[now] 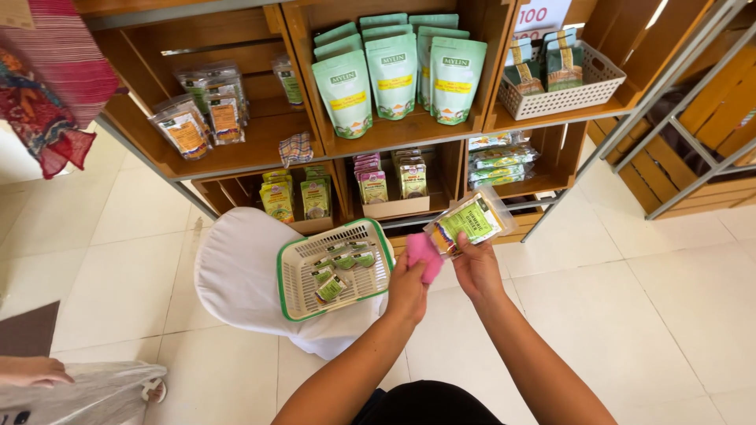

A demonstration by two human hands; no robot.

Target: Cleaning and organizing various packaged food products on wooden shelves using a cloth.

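Right hand [475, 270] holds a clear packet with a green label [466, 223], its grip closed on the lower edge; left hand [407, 290] presses a pink cloth [424, 254] against the packet. The packet is held above the floor, just right of a green-rimmed white basket [293, 293] of small sachets on a white-covered seat [236, 271], before wooden shelves [260, 149].

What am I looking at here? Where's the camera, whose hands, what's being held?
There is no machine: a head-worn camera looks down at a person's own two bare hands. The left hand presses a pink cloth against a clear plastic packet with a green label, which the right hand holds by its lower edge. Below left, a white plastic basket with a green rim sits on a white-covered seat and holds small packets. Behind stand wooden shelves of packaged goods. Another person's hand shows bottom left.
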